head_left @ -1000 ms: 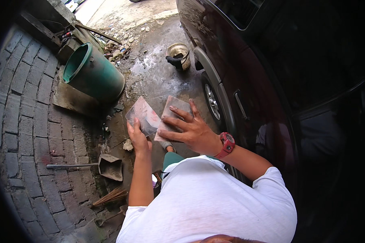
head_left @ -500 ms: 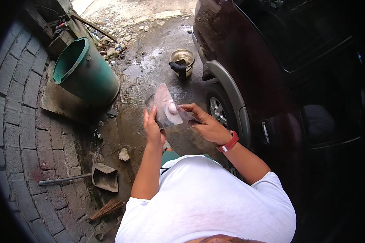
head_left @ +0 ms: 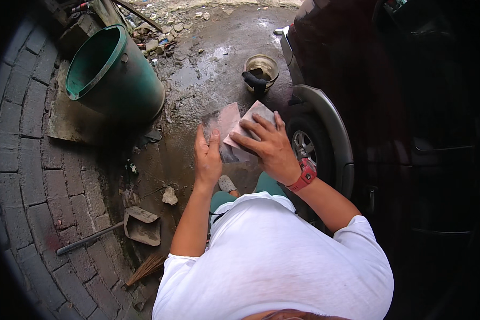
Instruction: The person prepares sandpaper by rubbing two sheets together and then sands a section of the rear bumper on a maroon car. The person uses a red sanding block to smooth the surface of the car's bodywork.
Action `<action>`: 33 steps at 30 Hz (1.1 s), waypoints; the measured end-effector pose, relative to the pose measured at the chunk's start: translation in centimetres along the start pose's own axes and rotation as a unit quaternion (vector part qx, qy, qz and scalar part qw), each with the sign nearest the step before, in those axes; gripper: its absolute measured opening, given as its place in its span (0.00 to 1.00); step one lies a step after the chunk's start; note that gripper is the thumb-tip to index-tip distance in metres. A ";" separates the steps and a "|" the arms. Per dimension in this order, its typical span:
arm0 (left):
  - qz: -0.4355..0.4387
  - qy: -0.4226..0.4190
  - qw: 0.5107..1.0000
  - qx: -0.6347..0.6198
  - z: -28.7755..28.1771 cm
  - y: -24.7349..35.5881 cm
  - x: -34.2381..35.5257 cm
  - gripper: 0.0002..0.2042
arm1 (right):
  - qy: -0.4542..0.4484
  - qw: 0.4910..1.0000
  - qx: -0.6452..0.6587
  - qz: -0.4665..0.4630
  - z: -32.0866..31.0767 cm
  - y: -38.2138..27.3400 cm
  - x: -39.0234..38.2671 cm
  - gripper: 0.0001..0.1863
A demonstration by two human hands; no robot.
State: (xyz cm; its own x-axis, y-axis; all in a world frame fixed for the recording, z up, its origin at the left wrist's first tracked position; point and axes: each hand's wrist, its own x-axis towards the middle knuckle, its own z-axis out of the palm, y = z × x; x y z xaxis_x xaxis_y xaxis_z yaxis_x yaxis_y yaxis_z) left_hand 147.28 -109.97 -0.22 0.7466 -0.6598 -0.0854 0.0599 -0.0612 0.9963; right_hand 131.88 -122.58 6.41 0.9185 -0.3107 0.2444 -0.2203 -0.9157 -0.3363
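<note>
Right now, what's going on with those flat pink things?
Someone in a white shirt holds a flat, pink-smeared plate in the left hand. The right hand, fingers spread on top, holds a second flat pinkish piece right by it; I can't tell if the two touch. A green bin stands to the left, a bucket ahead and a dark red car to the right.

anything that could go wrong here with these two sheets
The left hand seems to grip the left sheet near one edge, so it might tip or slip.

The right hand has its fingers spread across the right sheet, so it could slide out of the grasp.

The floor looks wet, and a stone lies near one shoe, so a step could slip or catch.
</note>
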 end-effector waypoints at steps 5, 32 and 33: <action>0.007 0.170 0.949 -0.265 -0.3 -0.6 5.3 0.24 | -0.066 0.994 -0.028 -0.078 -0.3 2.4 3.0 0.33; 0.053 0.077 0.994 -0.049 20.1 4.0 34.9 0.23 | -0.021 0.999 0.007 -0.039 -3.7 32.1 21.5 0.28; 0.038 0.106 0.987 -0.112 20.1 4.1 36.1 0.22 | -0.015 0.999 0.010 -0.045 -4.4 32.9 22.3 0.28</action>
State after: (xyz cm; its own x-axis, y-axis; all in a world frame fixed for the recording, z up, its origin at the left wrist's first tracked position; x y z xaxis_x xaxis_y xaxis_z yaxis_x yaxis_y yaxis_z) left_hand 161.16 -149.05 0.62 0.8755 -0.4822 -0.0312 0.1261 0.1657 0.9781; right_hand 143.70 -160.72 4.79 0.9435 -0.2203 0.2475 -0.1310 -0.9341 -0.3322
